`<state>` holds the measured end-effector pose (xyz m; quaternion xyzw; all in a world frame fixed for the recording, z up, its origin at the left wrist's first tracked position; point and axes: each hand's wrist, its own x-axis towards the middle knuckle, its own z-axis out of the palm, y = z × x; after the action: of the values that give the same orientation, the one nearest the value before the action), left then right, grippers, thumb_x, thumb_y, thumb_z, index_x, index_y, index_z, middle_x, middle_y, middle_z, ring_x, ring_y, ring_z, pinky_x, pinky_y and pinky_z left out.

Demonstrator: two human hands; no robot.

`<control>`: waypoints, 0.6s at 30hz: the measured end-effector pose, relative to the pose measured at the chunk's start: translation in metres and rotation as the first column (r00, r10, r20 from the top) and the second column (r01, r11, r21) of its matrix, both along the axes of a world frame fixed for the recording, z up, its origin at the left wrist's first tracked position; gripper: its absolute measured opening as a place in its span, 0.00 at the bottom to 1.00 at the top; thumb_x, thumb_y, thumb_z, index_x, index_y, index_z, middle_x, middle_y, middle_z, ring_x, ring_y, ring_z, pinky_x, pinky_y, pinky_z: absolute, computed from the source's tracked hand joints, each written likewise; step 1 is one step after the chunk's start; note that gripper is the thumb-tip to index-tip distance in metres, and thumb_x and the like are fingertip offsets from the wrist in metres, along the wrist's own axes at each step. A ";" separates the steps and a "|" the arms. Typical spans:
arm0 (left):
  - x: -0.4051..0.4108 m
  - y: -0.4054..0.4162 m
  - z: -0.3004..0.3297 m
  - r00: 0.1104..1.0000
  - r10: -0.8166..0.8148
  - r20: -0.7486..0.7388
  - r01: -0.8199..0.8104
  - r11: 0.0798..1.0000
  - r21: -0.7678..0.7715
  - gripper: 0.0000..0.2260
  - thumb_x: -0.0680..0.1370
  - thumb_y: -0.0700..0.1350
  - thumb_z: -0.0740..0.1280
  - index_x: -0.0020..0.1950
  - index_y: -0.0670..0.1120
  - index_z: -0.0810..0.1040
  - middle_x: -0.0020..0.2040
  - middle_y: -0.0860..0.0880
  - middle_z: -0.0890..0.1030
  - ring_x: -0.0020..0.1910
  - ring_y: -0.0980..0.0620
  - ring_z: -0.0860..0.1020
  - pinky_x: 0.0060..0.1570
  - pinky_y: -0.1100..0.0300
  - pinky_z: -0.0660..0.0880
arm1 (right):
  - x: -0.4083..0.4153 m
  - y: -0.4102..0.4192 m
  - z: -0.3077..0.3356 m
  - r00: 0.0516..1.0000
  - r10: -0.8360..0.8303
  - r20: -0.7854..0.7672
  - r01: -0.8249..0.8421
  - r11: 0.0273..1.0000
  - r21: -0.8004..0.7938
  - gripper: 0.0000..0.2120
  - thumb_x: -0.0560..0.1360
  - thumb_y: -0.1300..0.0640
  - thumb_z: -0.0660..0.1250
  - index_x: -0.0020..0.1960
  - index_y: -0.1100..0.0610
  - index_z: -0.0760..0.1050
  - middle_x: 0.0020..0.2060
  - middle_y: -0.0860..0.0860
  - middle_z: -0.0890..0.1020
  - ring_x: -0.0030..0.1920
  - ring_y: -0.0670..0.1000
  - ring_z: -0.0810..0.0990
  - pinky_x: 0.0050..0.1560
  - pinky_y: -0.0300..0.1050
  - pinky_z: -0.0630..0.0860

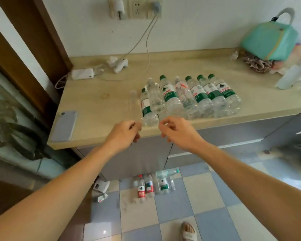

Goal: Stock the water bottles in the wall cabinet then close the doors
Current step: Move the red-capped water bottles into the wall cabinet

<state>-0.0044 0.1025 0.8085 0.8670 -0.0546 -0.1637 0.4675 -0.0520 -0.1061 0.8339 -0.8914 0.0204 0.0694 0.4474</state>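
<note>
Bottles (189, 98) lying side by side near counter (97, 105) front edge, caps toward wall; probably staged for easy pickup. Count: about eight on counter, leftmost clear one blurred. Roughly four more on floor (153, 186).

Left hand (123, 134), right hand (177, 132) at counter edge just short of row; fingers loosely curled, holding nothing.

Wall cabinet not in view.

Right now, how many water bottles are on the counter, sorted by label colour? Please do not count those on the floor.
Green-label bottles: 5
Unlabelled clear bottles: 2
Red-marked bottle: 1
Total on the counter: 8
</note>
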 end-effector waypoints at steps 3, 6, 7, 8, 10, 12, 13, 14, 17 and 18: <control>-0.017 -0.016 -0.076 0.991 -0.003 -0.132 0.006 1.000 0.023 0.11 0.84 0.50 0.64 0.47 0.45 0.80 0.40 0.46 0.85 0.33 0.57 0.82 0.36 0.58 0.79 | -0.010 -0.019 -0.083 0.990 -0.028 -0.141 0.033 0.999 0.034 0.05 0.81 0.51 0.65 0.53 0.49 0.79 0.38 0.46 0.85 0.33 0.42 0.82 0.31 0.34 0.74; -0.031 -0.038 -0.158 0.950 0.008 -0.312 -0.005 1.000 0.012 0.11 0.82 0.52 0.66 0.48 0.46 0.79 0.42 0.47 0.84 0.36 0.56 0.82 0.40 0.59 0.79 | -0.022 -0.045 -0.179 0.939 -0.065 -0.337 0.087 0.995 0.053 0.08 0.83 0.53 0.63 0.55 0.52 0.79 0.42 0.49 0.85 0.36 0.44 0.83 0.35 0.38 0.78; -0.036 -0.045 -0.186 0.936 0.025 -0.351 -0.014 0.999 0.033 0.11 0.82 0.55 0.66 0.49 0.48 0.80 0.44 0.49 0.85 0.41 0.53 0.84 0.46 0.55 0.81 | -0.027 -0.054 -0.210 0.913 -0.070 -0.402 0.104 0.993 0.063 0.08 0.83 0.54 0.63 0.55 0.53 0.79 0.42 0.51 0.85 0.37 0.47 0.83 0.36 0.42 0.80; -0.039 -0.053 -0.214 0.924 0.043 -0.380 -0.023 0.998 0.056 0.12 0.81 0.57 0.66 0.50 0.49 0.80 0.46 0.50 0.85 0.45 0.51 0.84 0.51 0.52 0.81 | -0.032 -0.065 -0.242 0.885 -0.080 -0.459 0.125 0.990 0.069 0.08 0.83 0.55 0.63 0.55 0.54 0.79 0.42 0.52 0.85 0.37 0.49 0.83 0.37 0.44 0.80; -0.041 -0.068 -0.268 0.908 0.092 -0.408 -0.060 0.994 0.091 0.15 0.81 0.59 0.65 0.54 0.48 0.81 0.49 0.50 0.85 0.49 0.48 0.84 0.55 0.48 0.81 | -0.040 -0.090 -0.302 0.832 -0.105 -0.545 0.163 0.985 0.059 0.08 0.83 0.56 0.63 0.54 0.56 0.80 0.41 0.54 0.86 0.35 0.50 0.82 0.37 0.46 0.80; -0.038 -0.081 -0.323 0.896 0.178 -0.408 -0.138 0.983 0.125 0.18 0.80 0.60 0.65 0.55 0.46 0.80 0.49 0.49 0.85 0.48 0.47 0.84 0.55 0.46 0.81 | -0.040 -0.112 -0.362 0.794 -0.118 -0.596 0.177 0.983 0.041 0.07 0.83 0.58 0.64 0.54 0.58 0.80 0.40 0.56 0.86 0.35 0.52 0.82 0.39 0.50 0.81; -0.037 -0.087 -0.353 0.890 0.222 -0.399 -0.181 0.974 0.138 0.18 0.80 0.61 0.65 0.55 0.46 0.80 0.49 0.48 0.85 0.47 0.48 0.84 0.54 0.46 0.82 | -0.039 -0.123 -0.393 0.781 -0.117 -0.614 0.175 0.984 0.035 0.07 0.83 0.58 0.64 0.54 0.58 0.80 0.41 0.56 0.86 0.36 0.53 0.83 0.41 0.51 0.81; -0.035 -0.092 -0.385 0.885 0.261 -0.385 -0.217 0.964 0.155 0.18 0.80 0.61 0.65 0.54 0.46 0.80 0.48 0.48 0.85 0.46 0.48 0.84 0.52 0.47 0.82 | -0.037 -0.133 -0.426 0.768 -0.117 -0.629 0.172 0.985 0.027 0.07 0.83 0.59 0.63 0.54 0.59 0.80 0.41 0.57 0.85 0.37 0.55 0.82 0.42 0.52 0.81; -0.035 -0.100 -0.486 0.874 0.318 -0.369 -0.247 0.942 0.226 0.16 0.82 0.57 0.65 0.56 0.45 0.79 0.51 0.48 0.84 0.44 0.50 0.83 0.47 0.53 0.83 | -0.032 -0.156 -0.524 0.736 -0.132 -0.664 0.161 0.987 -0.017 0.08 0.83 0.60 0.62 0.56 0.60 0.79 0.42 0.59 0.85 0.37 0.57 0.82 0.39 0.50 0.80; -0.036 -0.101 -0.520 0.871 0.322 -0.372 -0.241 0.938 0.248 0.15 0.82 0.56 0.65 0.57 0.44 0.78 0.52 0.49 0.84 0.43 0.51 0.83 0.43 0.56 0.81 | -0.031 -0.162 -0.556 0.728 -0.140 -0.671 0.160 0.987 -0.032 0.08 0.83 0.60 0.62 0.56 0.61 0.79 0.42 0.59 0.85 0.37 0.56 0.81 0.38 0.49 0.79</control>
<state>-0.0402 0.0018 0.2886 0.8535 0.1875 -0.2749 0.4010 -0.0828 -0.2682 0.2777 -0.7956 0.2509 0.3496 0.4264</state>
